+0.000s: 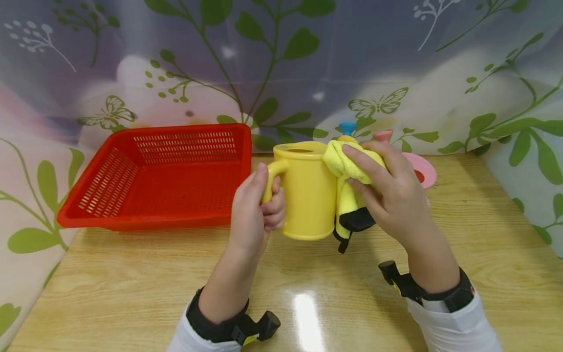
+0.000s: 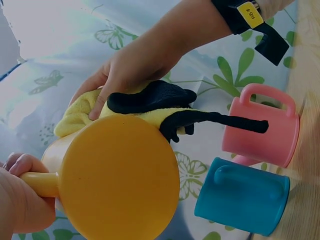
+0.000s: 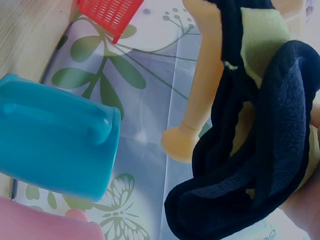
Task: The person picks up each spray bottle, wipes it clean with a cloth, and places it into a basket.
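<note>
My left hand [image 1: 252,210] grips the handle of a yellow toy watering can [image 1: 310,200], fingers curled round it. The can is held up off the table, its base [image 2: 120,175] facing the left wrist camera. A yellow cloth with black trim [image 1: 352,164] is bunched in my right hand [image 1: 398,195], against the can's right side near the top. In the right wrist view, the cloth's dark folds [image 3: 285,130] cover much of the can, but its spout [image 3: 200,90] with a round head shows.
A blue watering can [image 2: 245,197] and a pink watering can [image 2: 260,132] stand on the table behind, mostly hidden in the head view. A red slotted basket [image 1: 158,222] sits at the left. A leaf-patterned curtain [image 1: 281,58] hangs behind the wooden table [image 1: 132,293].
</note>
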Demonstrator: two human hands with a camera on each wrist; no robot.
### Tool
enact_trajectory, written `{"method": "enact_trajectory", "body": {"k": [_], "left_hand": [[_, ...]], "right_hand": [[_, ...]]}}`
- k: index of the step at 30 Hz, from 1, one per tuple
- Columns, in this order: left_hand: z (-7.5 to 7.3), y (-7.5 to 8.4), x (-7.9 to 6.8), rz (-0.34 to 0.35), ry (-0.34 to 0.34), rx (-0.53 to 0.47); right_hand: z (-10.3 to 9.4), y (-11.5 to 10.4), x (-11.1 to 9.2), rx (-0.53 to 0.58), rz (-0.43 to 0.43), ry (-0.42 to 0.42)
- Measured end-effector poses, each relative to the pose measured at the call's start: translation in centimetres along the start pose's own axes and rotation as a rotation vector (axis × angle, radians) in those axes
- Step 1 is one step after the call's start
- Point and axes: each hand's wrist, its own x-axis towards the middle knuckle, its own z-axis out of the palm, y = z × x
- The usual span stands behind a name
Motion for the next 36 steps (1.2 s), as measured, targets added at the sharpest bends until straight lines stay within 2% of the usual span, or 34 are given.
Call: {"method": "enact_trajectory", "body": {"k": [5,18,27,32,36], "left_hand": [[-0.1,0.0,0.1,0.02,0.009,-0.027],[-0.8,0.7,0.2,0.075,0.087,-0.079],[-1.1,1.0,0.3,0.094,0.129,-0.075],[-1.2,1.0,0.4,0.102,0.137,-0.071],[-1.3,1.0,0.4,0.104,0.162,-0.079]], "right_hand": [[0.2,0.1,0.0,0.019,-0.042,0.005],[0.6,0.2,-0.1,0.079,-0.197,-0.098],[0.7,0.5,-0.5,0.115,-0.243,-0.169],[0.6,0.7,-0.5,0.152,-0.276,-0.234],[0.5,0.7,-0.6,0.197,-0.29,-0.318]]}}
